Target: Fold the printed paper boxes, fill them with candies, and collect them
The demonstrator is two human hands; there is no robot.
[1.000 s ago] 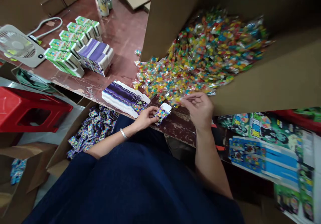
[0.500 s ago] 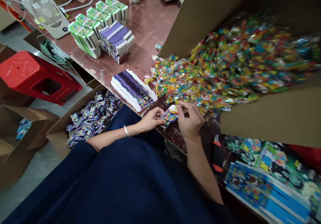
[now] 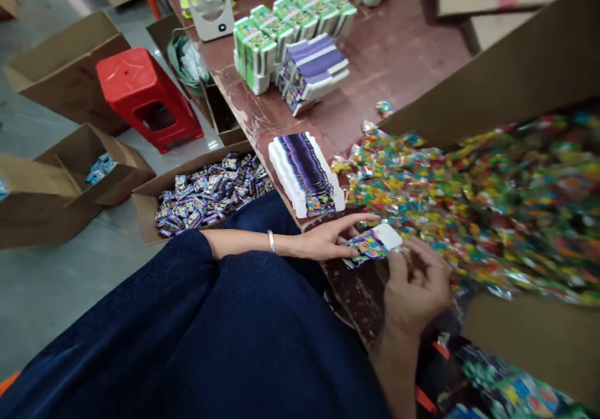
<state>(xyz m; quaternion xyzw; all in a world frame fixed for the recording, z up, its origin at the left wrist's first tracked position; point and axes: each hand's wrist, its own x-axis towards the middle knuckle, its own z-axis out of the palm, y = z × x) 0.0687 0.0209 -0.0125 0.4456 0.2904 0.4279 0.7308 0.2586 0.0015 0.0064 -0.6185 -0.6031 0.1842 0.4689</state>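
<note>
My left hand (image 3: 325, 239) holds a small purple carton (image 3: 368, 247) printed with colourful candy shapes, thumb on its near face and a forefinger stretched out beyond its far side. A white flap sticks out from the carton's right end. My right hand (image 3: 417, 287) is curled at that end, thumb and fingers closed on the edge of the carton; motion blurs the fingers. Just beyond the left hand lies a fanned stack of flat purple cartons (image 3: 307, 172). Right of both hands spreads a heap of clear-wrapped, multicoloured candies (image 3: 422, 187).
Bundled green cartons (image 3: 255, 50) and purple cartons (image 3: 312, 72) stand farther back by a white fan (image 3: 209, 0). Filled purple packs lie in a box (image 3: 145, 212) below the table's left edge, near a red stool (image 3: 126, 75). A large cardboard box (image 3: 469, 100) surrounds the candies.
The view has swung, shifting the scene rightward. The carton has turned so its white flap points right. My left forefinger has stretched out, and my right hand stays at the flap end.
</note>
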